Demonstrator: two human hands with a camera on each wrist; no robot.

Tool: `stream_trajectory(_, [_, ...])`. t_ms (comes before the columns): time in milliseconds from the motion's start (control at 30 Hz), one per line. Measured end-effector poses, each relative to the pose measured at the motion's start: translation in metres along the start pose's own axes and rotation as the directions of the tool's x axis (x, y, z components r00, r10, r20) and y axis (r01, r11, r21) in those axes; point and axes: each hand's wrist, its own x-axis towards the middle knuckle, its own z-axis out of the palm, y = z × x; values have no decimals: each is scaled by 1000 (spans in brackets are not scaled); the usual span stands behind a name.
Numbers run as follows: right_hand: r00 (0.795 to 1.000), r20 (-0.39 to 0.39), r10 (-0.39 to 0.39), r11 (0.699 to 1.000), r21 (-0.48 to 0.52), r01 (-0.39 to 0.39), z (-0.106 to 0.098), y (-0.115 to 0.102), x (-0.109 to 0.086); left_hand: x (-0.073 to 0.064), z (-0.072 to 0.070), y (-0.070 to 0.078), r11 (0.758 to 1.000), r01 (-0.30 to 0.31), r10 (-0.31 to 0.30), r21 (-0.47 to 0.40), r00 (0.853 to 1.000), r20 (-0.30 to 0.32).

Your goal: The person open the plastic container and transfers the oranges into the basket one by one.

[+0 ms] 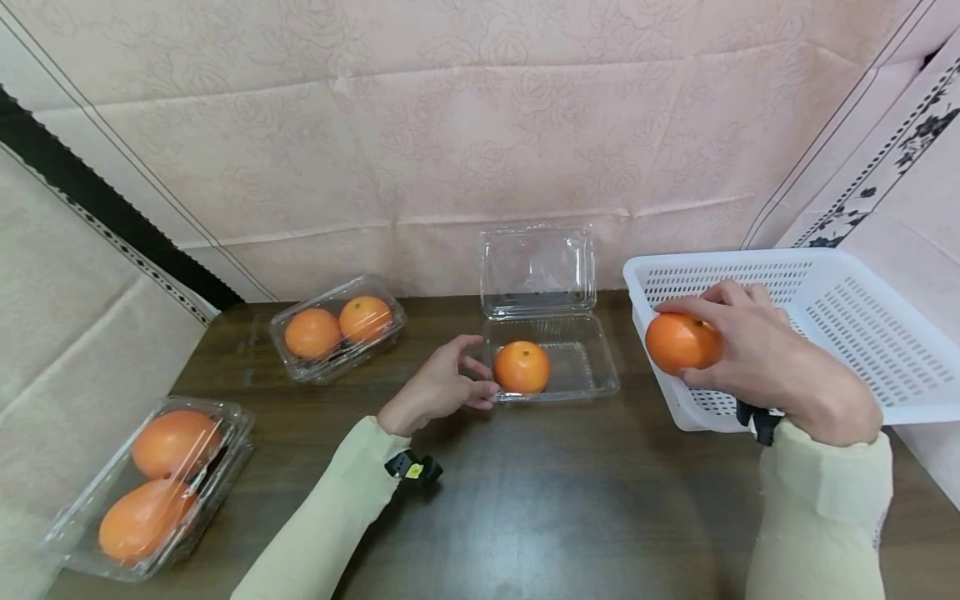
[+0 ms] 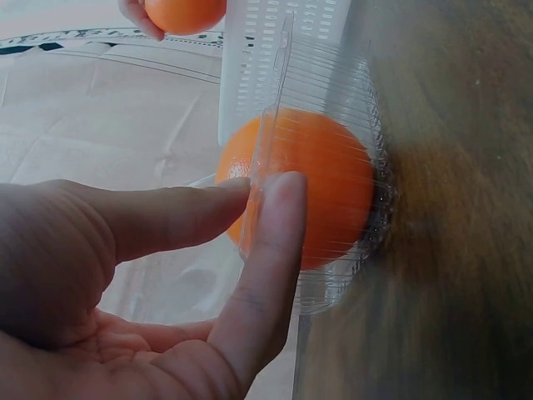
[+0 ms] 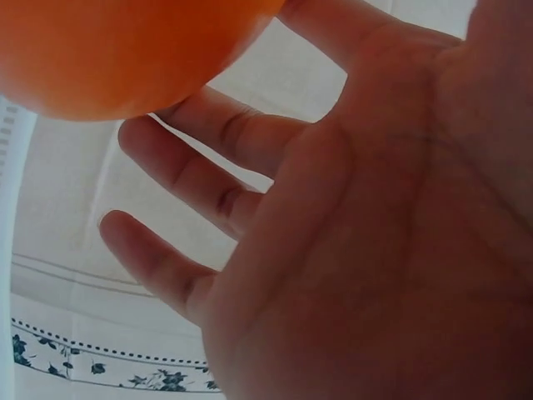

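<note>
My left hand (image 1: pixel 442 385) pinches the left rim of a clear plastic clamshell box (image 1: pixel 583 360), whose hinged lid (image 1: pixel 536 268) stands raised at the back. Inside the box, on its left side, sits one orange (image 1: pixel 521 367). In the left wrist view the thumb (image 2: pixel 187 218) and forefinger meet at the box rim (image 2: pixel 268 137), in front of that orange (image 2: pixel 333 183). My right hand (image 1: pixel 780 358) holds another orange (image 1: pixel 678 343) between thumb and fingers, above the left edge of the white basket (image 1: pixel 862 321). The right wrist view shows this orange (image 3: pixel 125 50) against the fingertips.
Two closed clear boxes, each with two oranges, stand to the left: one box (image 1: pixel 330 367) towards the back, one box (image 1: pixel 213 508) nearer the front. A brown wooden table (image 1: pixel 540 492) carries everything. Patterned pale cloth (image 1: pixel 465 142) hangs behind and at both sides.
</note>
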Motion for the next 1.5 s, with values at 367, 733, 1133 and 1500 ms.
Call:
stream_trajectory(367, [998, -11, -54, 998, 25, 54, 5, -12, 8, -1, 0, 1, 1000, -3, 3, 0, 1000, 3])
stream_trajectory(733, [1000, 0, -23, 1000, 12, 23, 4, -8, 8, -1, 1, 2, 1000, -5, 5, -4, 1000, 1])
stream_trajectory(1133, [1000, 19, 18, 999, 29, -19, 4, -7, 16, -2, 1, 3, 1000, 14, -14, 1, 1000, -2])
stream_trajectory(1500, [999, 7, 52, 997, 59, -52, 7, -3, 22, -2, 2, 2, 1000, 8, -8, -15, 1000, 2])
